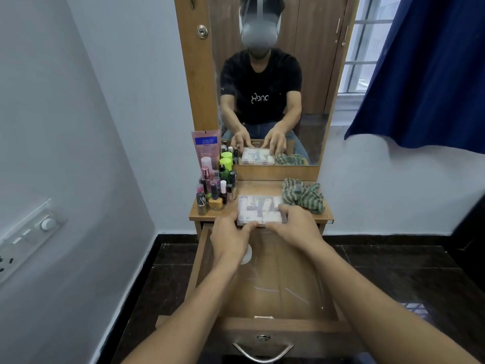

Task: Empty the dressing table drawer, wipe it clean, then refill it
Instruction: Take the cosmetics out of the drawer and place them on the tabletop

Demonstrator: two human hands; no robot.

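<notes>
Fingers (pixel 284 210) of my left hand (pixel 231 233) and right hand (pixel 298 224) grip the clear rectangular plastic box (pixel 258 207) behind the open wooden drawer (pixel 278 327), where tilting could spill it.

black short-sleeved t-shirt (pixel 261 82), white lettering (pixel 259 98); grey headset (pixel 259 30)

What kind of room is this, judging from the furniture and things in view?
Probably a bedroom in a home: a wooden dressing table with a tall mirror, a cluster of small cosmetic bottles on its top, and a dark blue cloth curtain beside a barred window.
</notes>
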